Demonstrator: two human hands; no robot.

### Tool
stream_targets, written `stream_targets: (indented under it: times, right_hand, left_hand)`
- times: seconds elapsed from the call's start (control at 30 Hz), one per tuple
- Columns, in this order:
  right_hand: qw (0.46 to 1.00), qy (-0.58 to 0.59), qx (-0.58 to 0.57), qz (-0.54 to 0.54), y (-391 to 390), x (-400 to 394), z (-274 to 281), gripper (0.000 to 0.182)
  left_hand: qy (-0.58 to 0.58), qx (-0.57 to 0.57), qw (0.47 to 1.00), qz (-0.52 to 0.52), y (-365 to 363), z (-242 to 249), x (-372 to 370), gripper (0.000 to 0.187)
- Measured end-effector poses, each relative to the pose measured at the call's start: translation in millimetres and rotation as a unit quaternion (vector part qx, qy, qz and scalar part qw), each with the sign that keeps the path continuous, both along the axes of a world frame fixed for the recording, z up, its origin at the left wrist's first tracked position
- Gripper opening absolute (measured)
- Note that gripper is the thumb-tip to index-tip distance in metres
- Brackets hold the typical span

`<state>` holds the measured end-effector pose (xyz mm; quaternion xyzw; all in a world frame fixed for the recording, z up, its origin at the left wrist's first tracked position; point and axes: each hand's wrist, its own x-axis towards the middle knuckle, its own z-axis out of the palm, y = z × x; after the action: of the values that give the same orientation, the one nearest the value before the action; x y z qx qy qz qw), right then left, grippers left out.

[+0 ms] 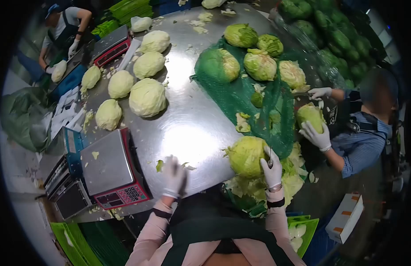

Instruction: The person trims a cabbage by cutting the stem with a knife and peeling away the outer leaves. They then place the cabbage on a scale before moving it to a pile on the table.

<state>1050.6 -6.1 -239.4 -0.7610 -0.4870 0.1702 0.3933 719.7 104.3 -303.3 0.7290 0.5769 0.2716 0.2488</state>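
My right hand (272,170), in a white glove, is closed on a small knife (270,158) and rests against the right side of a yellow-green cabbage (246,156). That cabbage sits at the table's near edge, above loose outer leaves (292,181). My left hand (173,177), also gloved, is over the metal table (192,128) left of the cabbage; motion smears its fingers. Small leaf scraps (160,166) lie beside it. Pale trimmed cabbages (148,98) stand at the upper left. Untrimmed ones (260,65) sit on and around a green net (245,104).
A red-edged scale (109,162) stands at the left, another (112,46) farther back. At the right a co-worker (367,128) holds a cabbage (310,118) and a tool; another person (63,35) is at the upper left. Green crates (74,244) stand below the table.
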Motion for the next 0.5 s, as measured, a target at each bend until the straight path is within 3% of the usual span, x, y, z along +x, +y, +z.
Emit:
stream_targets:
  times: [0.03, 0.07, 0.1, 0.17, 0.2, 0.23, 0.27, 0.33, 0.37, 0.43, 0.47, 0.5]
  right_hand:
    - [0.996, 0.003, 0.033, -0.079, -3.8, 0.5, 3.5, 0.042]
    - [0.989, 0.057, 0.025, -0.134, -9.8, 1.7, 6.9, 0.042]
    - [0.989, 0.051, 0.025, -0.139, -16.8, 6.5, 1.4, 0.042]
    - [0.963, 0.183, 0.060, -0.190, -32.6, 20.2, -29.9, 0.041]
    - [0.947, 0.251, 0.058, -0.190, -39.4, 24.6, -44.2, 0.039]
    - [0.948, 0.246, 0.061, -0.191, -43.5, 26.8, -54.4, 0.039]
    - [0.933, 0.296, 0.055, -0.197, -46.8, 29.0, -62.9, 0.039]
    - [0.924, 0.341, 0.047, -0.166, -52.5, 33.5, -85.7, 0.045]
    - [0.926, 0.338, 0.045, -0.160, -51.0, 31.9, -81.6, 0.045]
    - [0.829, 0.531, -0.036, -0.170, -45.3, 16.8, -61.2, 0.049]
    - [0.794, 0.595, 0.011, -0.124, -42.0, 7.4, -51.4, 0.050]
    - [0.795, 0.594, 0.013, -0.119, -37.7, -2.9, -40.7, 0.050]
  left_hand:
    - [-0.126, -0.135, 0.978, 0.093, 14.7, 36.6, -5.9, 0.049]
    - [-0.049, 0.007, 0.987, 0.152, 20.4, -21.1, -31.6, 0.052]
    - [0.009, -0.060, 0.988, 0.139, 16.0, -8.9, -31.7, 0.056]
    - [0.088, 0.064, 0.993, -0.035, -14.2, -29.5, -12.6, 0.058]
    - [0.060, -0.009, 0.979, -0.195, -18.9, -13.9, 3.8, 0.058]
    - [0.030, -0.082, 0.934, -0.347, -22.5, 2.9, 21.5, 0.058]
    - [0.024, -0.079, 0.934, -0.347, -23.5, 4.4, 39.1, 0.058]
    - [-0.203, -0.196, 0.922, -0.264, -21.5, 3.8, 73.1, 0.056]
    - [-0.216, -0.166, 0.934, -0.232, -12.1, 2.9, 91.0, 0.058]
    - [-0.265, -0.152, 0.924, -0.229, 2.9, 13.4, 126.0, 0.063]
    - [-0.266, -0.148, 0.925, -0.227, 3.6, 3.7, 137.8, 0.063]
    - [-0.276, -0.199, 0.913, -0.222, 8.3, -13.7, 152.3, 0.066]
